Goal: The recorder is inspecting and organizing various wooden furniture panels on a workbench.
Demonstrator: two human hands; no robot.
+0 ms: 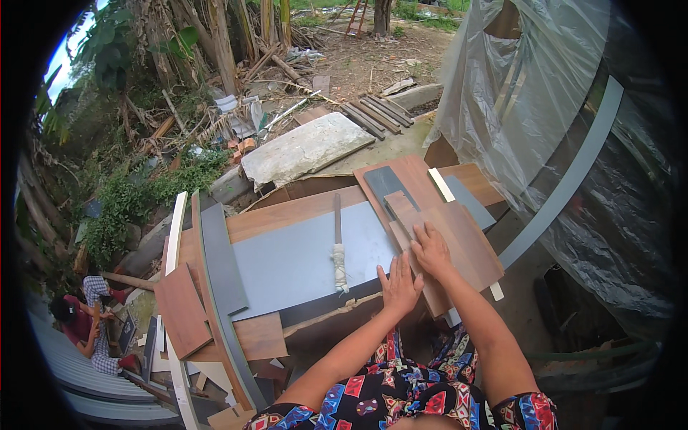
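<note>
My left hand [399, 285] lies with fingers stretched out against the near left edge of a narrow brown wood-grain board [419, 276]. Just right of it, my right hand [431, 251] rests palm down, fingers extended, on a wider brown wood-grain board [469, 247]. Neither hand is wrapped around anything. Under these lie a larger brown panel [369, 183] and a dark grey strip [387, 185]. To the left, on a pale grey sheet [279, 261], lies a tool [338, 244] with a dark flat bar and a white wrapped handle.
Long strips [215, 287] and a reddish-brown board [183, 308] lie at the left. Clear plastic sheeting [530, 86] hangs at the right beside a long curved grey strip [573, 179]. Beyond is a concrete slab [308, 147]. Another person [89, 322] sits low at far left.
</note>
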